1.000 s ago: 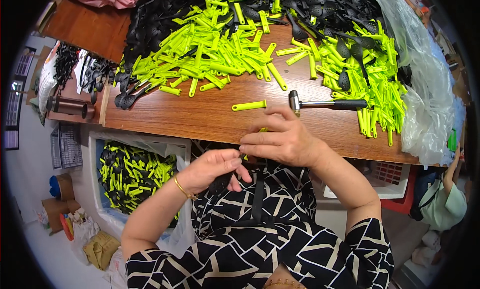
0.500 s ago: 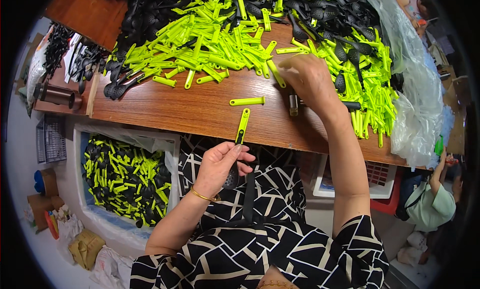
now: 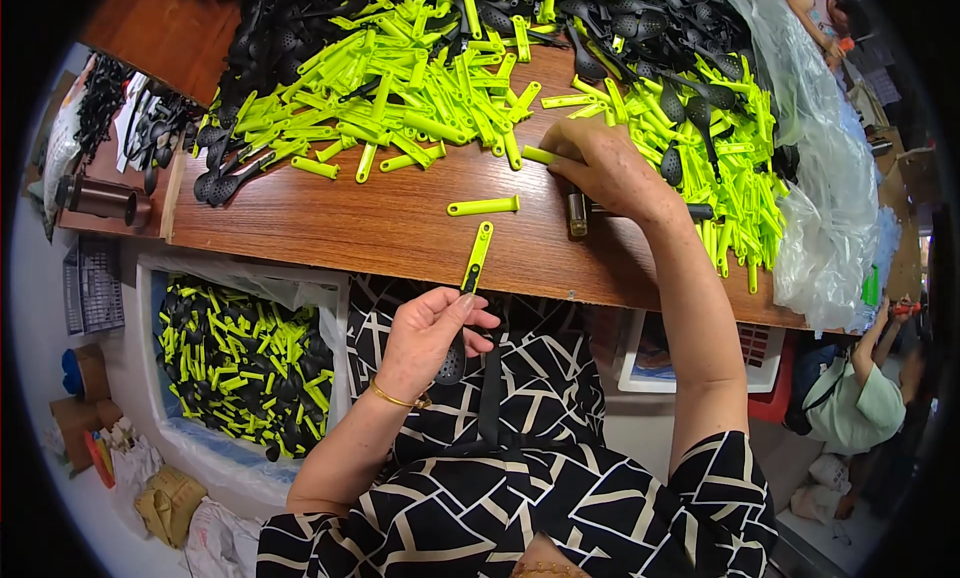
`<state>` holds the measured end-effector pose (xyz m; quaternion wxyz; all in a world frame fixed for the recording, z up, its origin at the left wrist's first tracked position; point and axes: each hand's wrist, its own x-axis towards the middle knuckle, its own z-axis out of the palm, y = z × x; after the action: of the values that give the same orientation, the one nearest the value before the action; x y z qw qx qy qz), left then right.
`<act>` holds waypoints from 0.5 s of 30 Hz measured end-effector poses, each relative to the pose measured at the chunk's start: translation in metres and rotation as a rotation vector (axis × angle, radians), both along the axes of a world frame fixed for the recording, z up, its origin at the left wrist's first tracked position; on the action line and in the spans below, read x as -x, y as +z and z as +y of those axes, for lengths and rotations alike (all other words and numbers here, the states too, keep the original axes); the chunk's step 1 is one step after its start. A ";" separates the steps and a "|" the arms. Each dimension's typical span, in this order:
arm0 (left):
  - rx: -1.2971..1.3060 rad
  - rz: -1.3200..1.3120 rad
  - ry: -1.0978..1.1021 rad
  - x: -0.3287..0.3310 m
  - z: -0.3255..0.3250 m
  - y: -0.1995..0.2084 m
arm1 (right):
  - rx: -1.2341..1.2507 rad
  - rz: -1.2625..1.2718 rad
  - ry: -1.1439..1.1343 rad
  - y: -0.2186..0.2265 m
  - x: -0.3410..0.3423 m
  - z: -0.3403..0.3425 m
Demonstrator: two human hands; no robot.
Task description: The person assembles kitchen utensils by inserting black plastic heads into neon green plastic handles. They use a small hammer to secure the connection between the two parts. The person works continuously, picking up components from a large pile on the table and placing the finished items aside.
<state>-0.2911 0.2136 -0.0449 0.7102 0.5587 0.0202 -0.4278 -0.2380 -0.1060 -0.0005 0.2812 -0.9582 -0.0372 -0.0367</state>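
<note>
My left hand [image 3: 435, 338] pinches a small black perforated spoon [image 3: 451, 366] near the table's front edge. A lime-green handle sleeve [image 3: 479, 250] sits on the spoon's shaft and points away from me. To the right, my right hand [image 3: 605, 168] is closed, with a lime-green handle piece [image 3: 540, 155] sticking out from its fingertips. Beneath that hand lies a hammer-like tool with a metal head [image 3: 577, 216] and a black grip [image 3: 702, 212]. A single loose green handle [image 3: 483, 206] rests on the wood beyond my left hand.
Green handles [image 3: 400, 88] are heaped across the wooden table [image 3: 330, 218], with black spoons [image 3: 640, 18] behind. More handles [image 3: 735, 178] pile up at right beside clear plastic sheeting [image 3: 830, 208]. Below left stands a lined bin [image 3: 340, 363] of green-handled spoons. Another person [image 3: 855, 408] is at far right.
My right hand has lowered slightly leftward and closed on a green handle piece, which has turned toward level. My left hand still holds the spoon. The whole view has shifted a little.
</note>
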 end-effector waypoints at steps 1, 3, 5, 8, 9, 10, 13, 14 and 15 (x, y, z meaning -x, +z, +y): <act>-0.002 -0.008 -0.005 0.000 0.001 0.000 | 0.064 -0.003 0.049 0.003 -0.002 -0.001; -0.011 -0.009 -0.012 0.000 0.001 0.000 | 0.116 -0.093 0.105 -0.001 -0.004 -0.004; -0.017 -0.008 -0.013 -0.001 0.000 -0.001 | 0.088 -0.262 0.117 -0.014 -0.003 -0.012; -0.046 -0.003 -0.022 0.000 -0.002 0.002 | -0.322 -0.108 -0.070 -0.004 0.015 0.005; -0.041 -0.010 -0.026 0.000 -0.003 -0.001 | -0.376 -0.001 -0.031 0.004 0.024 0.012; -0.037 -0.013 -0.023 0.000 -0.002 -0.005 | -0.300 -0.032 0.112 0.012 0.028 0.023; -0.072 -0.050 -0.020 0.002 0.001 -0.003 | -0.137 -0.004 0.395 0.036 0.031 0.053; -0.077 -0.063 -0.024 0.002 0.001 -0.003 | -0.128 0.007 0.430 0.034 0.030 0.059; -0.078 -0.077 -0.029 0.001 0.001 -0.004 | -0.116 0.018 0.466 0.033 0.028 0.063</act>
<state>-0.2924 0.2148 -0.0490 0.6820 0.6023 0.0012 -0.4149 -0.2664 -0.0432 0.0321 0.3367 -0.9064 -0.2527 0.0355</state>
